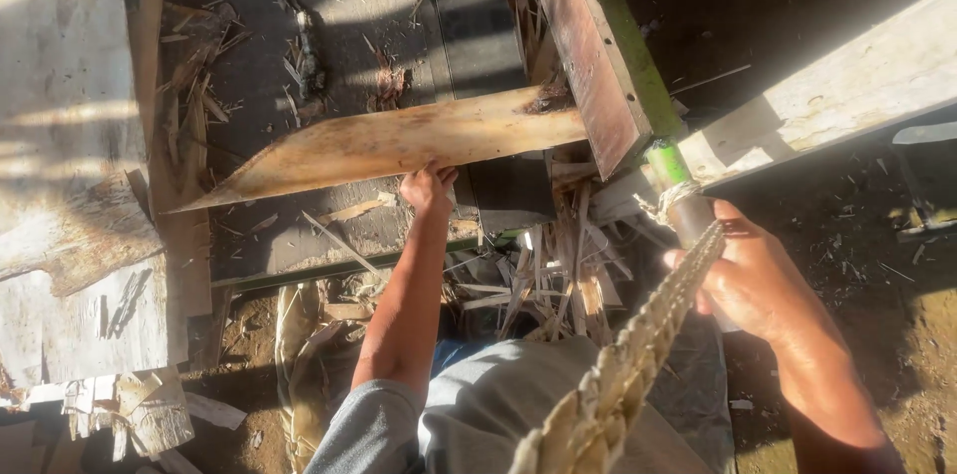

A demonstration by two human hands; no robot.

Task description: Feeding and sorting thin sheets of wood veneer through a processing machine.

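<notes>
Outdoors, strong low sun, deep shadows across a dark work bench (329,25). Left hand (427,187) reached forward, fingers curled onto near edge of a thin tan wood sheet (389,143), thumb side hidden beneath; holding it, palm not visible. Sheet lay flat across bench, tapered to a point at left, wide end tucked under a heavy rust-brown blade (583,45) with green-painted back edge, set at a slant. Dark stain on sheet just where it met blade. Right hand (753,280) closed around a lever handle (688,205) running down from blade: green near top, wrapped with pale cord, brownish lower. Grip tight, knuckles toward camera. Braided pale rope (638,354) ran from handle wrap down toward lower frame edge, passing in front of right-hand fingers. Grey sleeve (379,429) on left arm, grey garment below. Splinters and strips of wood offcuts (543,280) heaped beneath bench front, more scattered on bench top. Weathered pale boards (60,135) stacked at far left. White-painted plank (847,85) angled at upper right, over dark earth floor (897,354).
</notes>
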